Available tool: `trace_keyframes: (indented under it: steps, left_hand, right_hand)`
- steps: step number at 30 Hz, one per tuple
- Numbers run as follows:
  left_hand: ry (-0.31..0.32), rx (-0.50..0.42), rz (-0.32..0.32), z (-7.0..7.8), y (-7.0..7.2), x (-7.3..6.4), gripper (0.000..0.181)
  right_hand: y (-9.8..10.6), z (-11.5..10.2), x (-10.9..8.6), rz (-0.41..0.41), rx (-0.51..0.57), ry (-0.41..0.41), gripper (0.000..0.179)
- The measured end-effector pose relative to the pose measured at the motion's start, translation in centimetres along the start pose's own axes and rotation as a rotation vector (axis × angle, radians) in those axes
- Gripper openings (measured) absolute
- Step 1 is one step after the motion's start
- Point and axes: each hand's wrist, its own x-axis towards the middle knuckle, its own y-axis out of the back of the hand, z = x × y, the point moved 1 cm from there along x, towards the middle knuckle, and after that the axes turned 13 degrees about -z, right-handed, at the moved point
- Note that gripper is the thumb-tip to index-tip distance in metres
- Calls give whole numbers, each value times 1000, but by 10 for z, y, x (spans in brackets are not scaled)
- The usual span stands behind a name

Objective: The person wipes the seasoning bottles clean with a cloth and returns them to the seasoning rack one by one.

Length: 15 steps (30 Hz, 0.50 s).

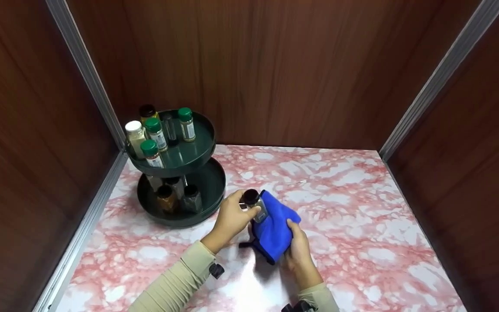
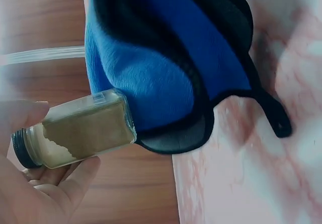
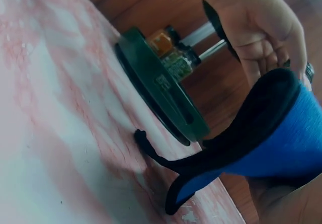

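Note:
My left hand [image 1: 233, 216] grips a small glass spice jar [image 2: 85, 128] with a black lid, near its lid end. Tan powder fills much of the jar, which lies tilted against a blue cloth [image 1: 277, 225]. This cloth has black edging and a black hanging loop [image 2: 276, 116]. It is folded over my right hand [image 1: 298, 249], whose thumb presses on its right side. Most of the right fingers are hidden behind the cloth. In the right wrist view the cloth hides most of the jar.
A dark green two-tier round rack [image 1: 208, 173] stands at the left. Its top tray bears several spice jars with green, white and dark lids [image 1: 150, 147]; dark-lidded jars [image 1: 192, 199] stand below. Wooden panels [image 1: 254, 65] enclose the marbled pink-and-white table [image 1: 362, 208] at the back and sides.

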Motion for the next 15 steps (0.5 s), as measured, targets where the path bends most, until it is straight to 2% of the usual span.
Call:
trace_keyframes:
  steps: [15]
  left_hand:
    - [53, 162, 84, -16, 31, 12, 38]
  right_hand:
    - [5, -5, -3, 23, -96, 0, 50]
